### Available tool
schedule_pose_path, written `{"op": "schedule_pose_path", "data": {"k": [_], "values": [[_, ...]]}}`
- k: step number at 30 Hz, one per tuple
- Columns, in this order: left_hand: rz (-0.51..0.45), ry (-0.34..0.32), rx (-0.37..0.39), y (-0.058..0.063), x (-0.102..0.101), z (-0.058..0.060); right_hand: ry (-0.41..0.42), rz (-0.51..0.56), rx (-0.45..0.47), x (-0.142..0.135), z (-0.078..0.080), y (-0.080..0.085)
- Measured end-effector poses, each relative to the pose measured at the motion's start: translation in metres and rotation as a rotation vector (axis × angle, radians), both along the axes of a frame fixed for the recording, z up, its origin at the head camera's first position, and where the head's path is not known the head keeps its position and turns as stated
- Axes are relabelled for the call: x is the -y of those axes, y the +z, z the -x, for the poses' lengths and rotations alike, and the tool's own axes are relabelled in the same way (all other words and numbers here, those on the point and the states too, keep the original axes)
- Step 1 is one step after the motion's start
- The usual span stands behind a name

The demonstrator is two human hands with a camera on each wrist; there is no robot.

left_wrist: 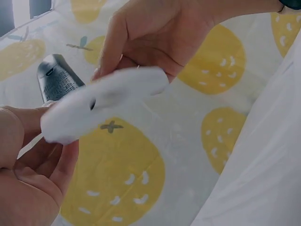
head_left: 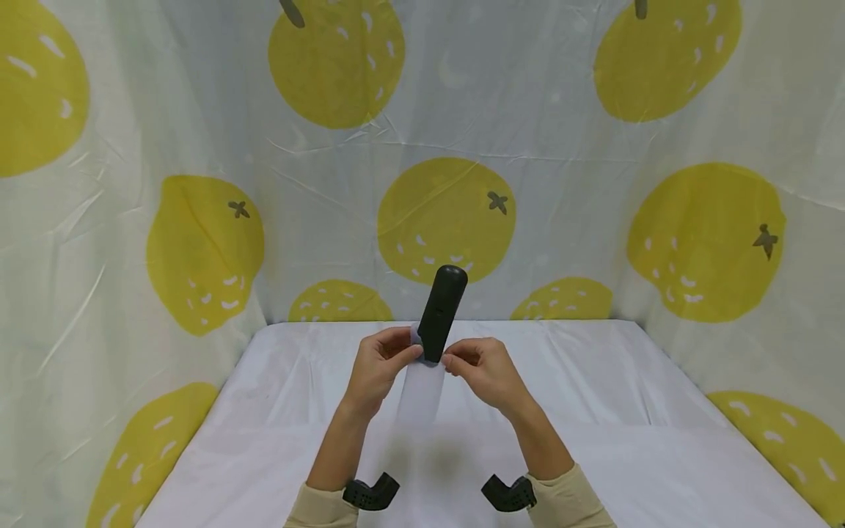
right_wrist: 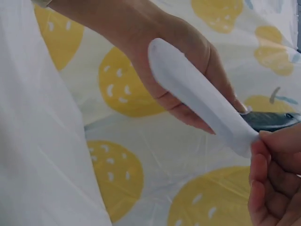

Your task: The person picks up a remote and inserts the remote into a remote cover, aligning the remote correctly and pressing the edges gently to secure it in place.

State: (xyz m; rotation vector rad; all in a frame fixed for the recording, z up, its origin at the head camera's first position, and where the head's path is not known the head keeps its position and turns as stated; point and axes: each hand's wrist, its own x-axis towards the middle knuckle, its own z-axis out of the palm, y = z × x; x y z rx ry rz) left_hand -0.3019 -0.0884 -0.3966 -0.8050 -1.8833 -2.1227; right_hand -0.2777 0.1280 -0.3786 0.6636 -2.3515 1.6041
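Note:
A black, round-ended stick like a remote control (head_left: 446, 297) stands tilted in front of me, its lower end inside the mouth of a white soft sleeve (head_left: 421, 396). Small print covers the black stick's face (left_wrist: 59, 82) in the left wrist view. My left hand (head_left: 379, 370) pinches the sleeve's mouth on the left side, thumb in front beside the black stick. On the right side, thumb and forefinger of my right hand (head_left: 487, 372) pinch the sleeve's edge. The sleeve's long body (right_wrist: 197, 94) hangs toward me, with a small dark hole in it.
A white cloth covers the table (head_left: 568, 455) under my hands. Hanging sheets with yellow fruit prints (head_left: 449, 220) enclose the back and both sides. Black wrist cameras (head_left: 372, 491) sit at my cuffs.

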Motion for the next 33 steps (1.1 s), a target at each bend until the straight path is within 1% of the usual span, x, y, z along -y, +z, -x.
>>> {"op": "schedule_pose_path", "data": {"k": [2,4,6,9,11,12,16,19,23,27,30,33], "values": [[0.016,0.004,-0.009,0.000,-0.001,0.000,-0.037,0.042,0.026,0.001,-0.001,0.002],[0.016,0.000,-0.003,-0.001,-0.001,0.001,-0.069,0.078,0.020,0.003,-0.001,0.003],[-0.004,-0.018,0.018,0.000,-0.001,0.000,-0.090,0.079,-0.022,0.004,0.000,0.003],[-0.038,-0.034,0.035,0.000,-0.001,0.000,-0.107,0.053,-0.105,0.005,0.000,0.001],[-0.058,-0.043,0.044,0.001,0.000,0.000,-0.107,0.066,-0.142,0.006,0.001,0.000],[-0.065,-0.049,0.049,0.001,0.000,0.000,-0.101,0.088,-0.150,0.007,0.001,0.000],[-0.067,-0.090,0.057,0.002,0.002,-0.002,-0.066,0.221,-0.143,0.011,0.003,-0.003],[-0.054,-0.112,0.054,0.002,0.002,-0.002,-0.050,0.276,-0.145,0.013,0.005,-0.005],[-0.044,-0.106,0.051,0.002,0.001,-0.002,-0.056,0.274,-0.147,0.011,0.005,-0.006],[-0.023,-0.100,0.043,0.002,0.001,-0.002,-0.040,0.255,-0.129,0.006,0.005,-0.005],[-0.005,-0.116,0.030,0.002,0.001,-0.002,-0.011,0.233,-0.115,0.004,0.005,-0.004],[0.017,-0.145,0.001,0.002,0.003,-0.001,0.010,0.202,-0.092,0.002,0.005,-0.003]]}}
